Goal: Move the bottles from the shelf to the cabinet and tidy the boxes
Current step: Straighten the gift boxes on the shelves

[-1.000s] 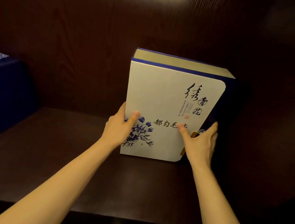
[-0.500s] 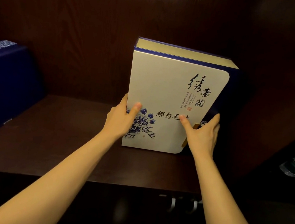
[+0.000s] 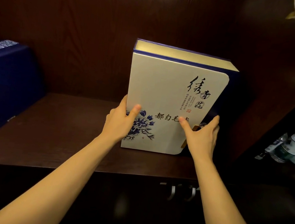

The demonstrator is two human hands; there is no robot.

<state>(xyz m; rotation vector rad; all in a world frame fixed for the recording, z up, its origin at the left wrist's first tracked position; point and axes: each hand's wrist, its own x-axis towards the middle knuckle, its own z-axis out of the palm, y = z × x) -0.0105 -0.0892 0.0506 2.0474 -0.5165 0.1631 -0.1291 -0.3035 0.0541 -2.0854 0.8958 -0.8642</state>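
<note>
Head camera view shows the white tea gift box (image 3: 165,99) standing upright on the dark wooden shelf (image 3: 59,137), just as it did a moment ago, with both hands in the same spots on it. What has changed is the view: it has pulled back and tipped down, so more of the shelf's near edge, the silver cabinet handles (image 3: 181,192) under it and the plastic bottles (image 3: 293,149) at the far right now show. The box front has big black brush writing at the upper right, small print beside it that reads "CHINESE TEA REFINED GIFT", a little red stamp, a row of black Chinese letters across the middle, and a blue flower at the lower left. The left hand (image 3: 120,121) grips the box's left edge, thumb flat on the front over the flower and the other fingers wrapped behind. The right hand (image 3: 202,136) grips the right edge near the small tan clasp (image 3: 189,136), thumb pressed on the front over the row of letters and fingers curled around the blue side. Both arms reach straight out from the near edge. A dark blue box (image 3: 4,88) with a patterned top stands on the shelf at the left, well apart from the white one. The bottles lie in a dim space to the right of the shelf wall.
</note>
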